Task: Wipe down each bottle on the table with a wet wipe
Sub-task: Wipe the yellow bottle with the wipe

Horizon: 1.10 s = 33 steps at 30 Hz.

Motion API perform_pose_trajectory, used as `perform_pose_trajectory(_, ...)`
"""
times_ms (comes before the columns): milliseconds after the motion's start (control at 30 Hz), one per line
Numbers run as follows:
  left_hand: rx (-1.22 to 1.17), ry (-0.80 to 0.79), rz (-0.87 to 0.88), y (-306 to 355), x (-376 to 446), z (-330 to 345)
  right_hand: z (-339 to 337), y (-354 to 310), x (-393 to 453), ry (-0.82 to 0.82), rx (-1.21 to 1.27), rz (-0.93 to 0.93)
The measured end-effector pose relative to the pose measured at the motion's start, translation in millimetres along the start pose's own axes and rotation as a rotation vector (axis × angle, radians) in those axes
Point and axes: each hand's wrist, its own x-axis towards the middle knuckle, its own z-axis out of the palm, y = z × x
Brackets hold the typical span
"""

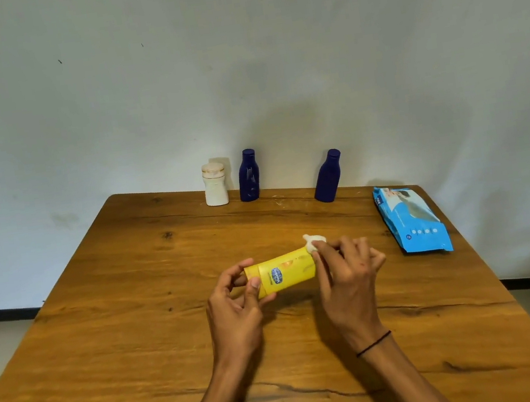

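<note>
A yellow lotion bottle [282, 272] is held on its side above the middle of the wooden table [132, 287]. My left hand [237, 303] grips its left end between thumb and fingers. My right hand [345, 274] holds a crumpled white wet wipe [313, 242] pressed against the bottle's right end, which the hand partly hides. At the table's far edge stand a white bottle [215, 184] and two dark blue bottles [248, 176] [327, 176], all upright.
A blue pack of wet wipes [411, 219] lies flat near the table's far right edge. A pale wall rises just behind the table. Floor shows at both sides.
</note>
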Motion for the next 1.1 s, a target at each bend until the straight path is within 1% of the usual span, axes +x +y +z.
perform_pose_trajectory(67,-0.033,0.019,-0.022,0.0,-0.8,4.3,4.8,-9.9,-2.1,0.003,0.009,-0.049)
perform_pose_trajectory(133,-0.055,0.031,-0.03,0.3,-1.7,10.7,9.5,-22.6,-9.5,-0.014,0.047,-0.142)
perform_pose_trajectory(233,-0.093,0.042,-0.053,1.3,-1.4,12.3,12.8,-32.5,-23.5,-0.1,0.109,-0.322)
perform_pose_trajectory(267,-0.107,0.045,-0.063,1.4,-1.3,10.6,12.8,-29.6,-26.0,-0.118,0.11,-0.354)
perform_pose_trajectory(333,-0.126,0.052,-0.077,0.9,-1.0,5.5,11.3,-16.4,-25.5,-0.093,0.085,-0.331)
perform_pose_trajectory(467,-0.1,0.05,-0.065,2.6,-0.7,-1.1,6.6,9.8,-13.3,0.065,0.045,-0.121)
perform_pose_trajectory(533,-0.103,0.043,-0.07,2.6,-1.7,1.3,6.5,3.4,-11.7,0.069,0.064,-0.128)
perform_pose_trajectory(600,-0.115,0.044,-0.067,3.1,-3.3,5.1,6.9,-9.4,-15.8,0.021,0.109,-0.23)
perform_pose_trajectory(667,-0.129,0.048,-0.065,4.6,-5.0,6.4,6.0,-17.5,-23.9,-0.057,0.157,-0.378)
perform_pose_trajectory(733,-0.131,0.051,-0.061,5.4,-5.9,3.9,3.2,-13.2,-28.6,-0.086,0.138,-0.484)
perform_pose_trajectory(767,-0.129,0.053,-0.059,5.1,-6.0,1.6,1.8,-7.9,-29.8,-0.069,0.117,-0.48)
perform_pose_trajectory(800,-0.128,0.055,-0.057,4.5,-5.9,-1.0,0.8,-1.5,-29.8,-0.035,0.103,-0.433)
perform_pose_trajectory(867,-0.126,0.063,-0.044,3.1,-5.9,-4.9,-1.0,10.1,-26.5,0.054,0.095,-0.277)
perform_pose_trajectory(933,-0.115,0.057,-0.027,2.0,-7.3,-5.1,-5.0,13.6,-19.8,0.111,0.081,-0.161)
perform_pose_trajectory(1033,-0.073,0.025,0.008,1.1,-10.2,-3.8,-11.9,3.2,-9.3,0.108,0.087,-0.05)
perform_pose_trajectory(1100,-0.029,0.001,0.05,2.4,-11.7,-4.6,-16.3,-5.9,-2.2,0.064,0.164,0.051)
